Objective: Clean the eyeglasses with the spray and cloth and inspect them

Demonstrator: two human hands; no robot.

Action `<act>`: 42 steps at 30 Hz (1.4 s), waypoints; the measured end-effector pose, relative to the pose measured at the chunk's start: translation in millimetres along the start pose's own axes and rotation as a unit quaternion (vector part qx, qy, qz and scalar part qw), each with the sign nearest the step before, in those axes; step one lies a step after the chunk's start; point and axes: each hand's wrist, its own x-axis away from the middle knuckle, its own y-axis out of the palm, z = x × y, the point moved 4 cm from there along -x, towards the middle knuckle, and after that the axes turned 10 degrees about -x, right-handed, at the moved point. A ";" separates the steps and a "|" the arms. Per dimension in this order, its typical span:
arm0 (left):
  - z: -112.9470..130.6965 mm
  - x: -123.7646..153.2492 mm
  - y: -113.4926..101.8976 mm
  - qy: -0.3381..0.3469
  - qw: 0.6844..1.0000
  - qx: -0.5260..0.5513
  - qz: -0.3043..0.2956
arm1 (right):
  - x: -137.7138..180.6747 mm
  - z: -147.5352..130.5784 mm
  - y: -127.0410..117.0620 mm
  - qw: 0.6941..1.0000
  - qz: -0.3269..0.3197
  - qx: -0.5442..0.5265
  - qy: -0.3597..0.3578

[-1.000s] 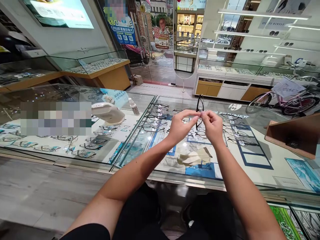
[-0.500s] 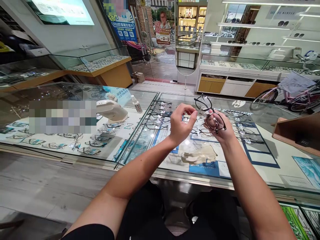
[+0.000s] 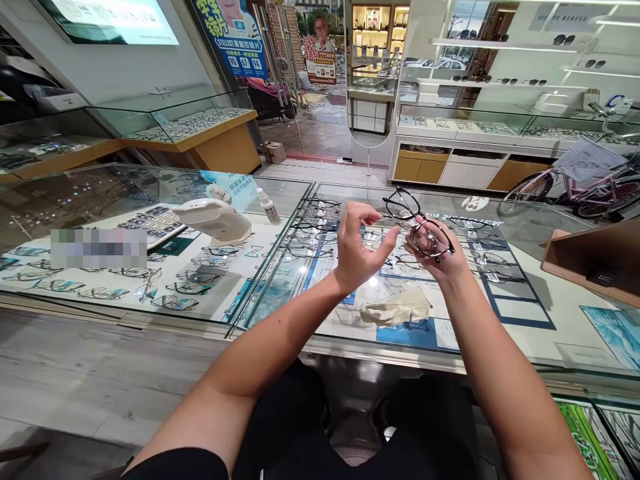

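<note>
A pair of dark-rimmed eyeglasses (image 3: 419,217) hangs tilted above the glass counter, gripped in my right hand (image 3: 443,257). The fingers of that hand sit behind the lower lens. Just left of the glasses, my left hand (image 3: 364,245) is raised with thumb and fingers apart and nothing between them. Below both hands a cream-coloured cloth (image 3: 397,305) lies crumpled on the counter top, over a blue card (image 3: 407,333). Rows of eyeglass frames (image 3: 320,225) show under the glass near my left hand.
On the left part of the counter stand a white device (image 3: 214,219) and a small spray bottle (image 3: 269,207). A brown wooden box (image 3: 593,260) is at the right. Beyond the counter are a standing mirror (image 3: 371,110) and a pink bicycle (image 3: 575,183).
My left thumb and fingers have spread apart a little, and the hand sits slightly farther from the glasses. The glasses stay in my right hand. The view has shifted slightly.
</note>
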 end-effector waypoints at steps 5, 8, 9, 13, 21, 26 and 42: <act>1.6 -0.7 -0.4 -0.001 1.000 0.000 -0.005 | -1.8 2.2 -2.1 1.000 0.024 -0.003 0.006; 2.5 -0.3 -0.2 0.005 1.000 0.008 -0.012 | -2.9 4.1 -3.1 0.999 0.031 0.005 0.007; 2.9 -0.1 -0.1 0.008 1.000 0.014 -0.016 | -3.4 4.3 -3.1 0.999 0.030 0.009 0.007; 2.2 1.1 2.4 -0.019 0.997 0.045 -0.058 | -4.7 4.1 -4.4 0.999 0.021 0.047 -0.001; -26.3 10.6 28.5 -0.312 0.905 0.211 -0.199 | 3.0 -5.7 -6.4 0.914 0.049 0.351 -0.195; -38.5 10.8 33.7 -0.376 0.871 0.255 -0.187 | 4.7 -5.1 -6.6 0.884 0.056 0.410 -0.218; -72.4 -14.8 18.9 -0.139 0.948 0.071 -0.277 | 10.7 -39.8 -34.1 0.660 0.225 0.645 -0.313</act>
